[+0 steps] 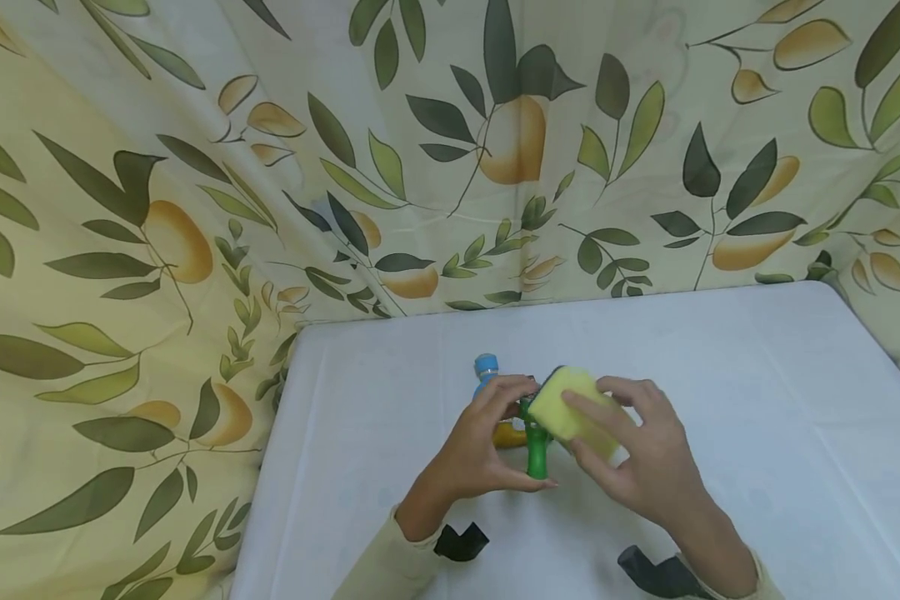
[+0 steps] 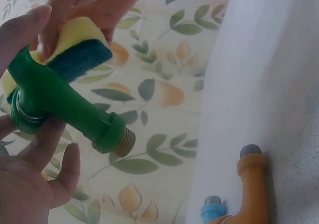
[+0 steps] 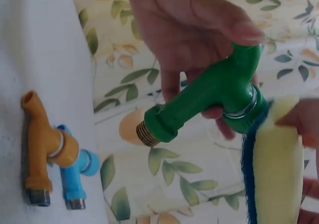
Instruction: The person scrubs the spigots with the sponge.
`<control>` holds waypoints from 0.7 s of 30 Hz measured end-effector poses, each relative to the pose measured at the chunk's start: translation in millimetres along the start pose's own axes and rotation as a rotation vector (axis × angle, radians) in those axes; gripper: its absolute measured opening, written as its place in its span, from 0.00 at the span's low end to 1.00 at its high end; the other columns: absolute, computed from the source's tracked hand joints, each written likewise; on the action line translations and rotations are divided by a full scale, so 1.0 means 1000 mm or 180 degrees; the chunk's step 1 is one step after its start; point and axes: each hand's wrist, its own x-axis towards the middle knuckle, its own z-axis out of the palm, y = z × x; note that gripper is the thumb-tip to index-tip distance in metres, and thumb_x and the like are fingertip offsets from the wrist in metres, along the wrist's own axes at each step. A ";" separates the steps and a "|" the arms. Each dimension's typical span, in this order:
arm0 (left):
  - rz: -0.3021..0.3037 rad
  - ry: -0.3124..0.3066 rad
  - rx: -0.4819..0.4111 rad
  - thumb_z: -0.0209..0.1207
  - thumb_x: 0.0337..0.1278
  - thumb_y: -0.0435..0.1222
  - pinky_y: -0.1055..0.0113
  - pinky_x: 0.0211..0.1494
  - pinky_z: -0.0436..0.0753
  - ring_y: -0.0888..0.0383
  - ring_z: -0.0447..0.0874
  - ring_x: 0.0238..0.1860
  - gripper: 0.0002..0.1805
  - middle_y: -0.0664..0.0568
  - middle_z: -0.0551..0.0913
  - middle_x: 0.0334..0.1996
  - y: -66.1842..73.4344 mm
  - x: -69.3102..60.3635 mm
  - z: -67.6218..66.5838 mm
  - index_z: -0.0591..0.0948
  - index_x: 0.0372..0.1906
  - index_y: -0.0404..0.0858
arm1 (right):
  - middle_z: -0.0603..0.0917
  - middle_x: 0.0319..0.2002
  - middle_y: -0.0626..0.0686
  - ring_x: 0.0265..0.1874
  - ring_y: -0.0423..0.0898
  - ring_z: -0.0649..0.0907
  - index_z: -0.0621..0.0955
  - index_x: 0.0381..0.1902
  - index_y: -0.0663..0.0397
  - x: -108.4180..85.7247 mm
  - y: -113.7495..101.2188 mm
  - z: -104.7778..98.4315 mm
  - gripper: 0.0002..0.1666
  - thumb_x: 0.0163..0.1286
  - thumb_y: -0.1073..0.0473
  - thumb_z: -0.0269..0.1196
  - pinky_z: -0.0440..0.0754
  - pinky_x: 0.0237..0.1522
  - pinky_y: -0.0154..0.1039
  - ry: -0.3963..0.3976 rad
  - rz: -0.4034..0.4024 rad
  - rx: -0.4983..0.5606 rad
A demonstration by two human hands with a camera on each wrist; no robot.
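Note:
A green tap [image 2: 65,97] with a threaded metal end is held above the table between the thumb and fingers of my left hand [image 1: 465,450]. My right hand [image 1: 656,458] grips a yellow sponge [image 1: 581,408] with a dark scouring side. In the right wrist view, that dark side meets the round knob end of the green tap [image 3: 214,89]. The sponge hides part of the tap in the head view. Some fingers of the right hand are cut off in its wrist view.
On the white table [image 1: 720,375], an orange tap [image 3: 40,134] and a blue tap [image 3: 74,179] lie side by side beyond my hands. A curtain [image 1: 307,167] printed with leaves and fruit hangs behind the table and on its left.

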 end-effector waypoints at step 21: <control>0.0249 -0.0091 0.0319 0.87 0.23 0.45 0.74 0.65 0.78 0.56 0.79 0.66 0.66 0.44 0.76 0.68 -0.004 0.000 0.000 0.65 0.76 0.35 | 0.83 0.48 0.54 0.44 0.44 0.76 0.88 0.52 0.45 0.002 0.000 -0.008 0.24 0.74 0.38 0.56 0.71 0.45 0.30 -0.0423 -0.0368 0.0578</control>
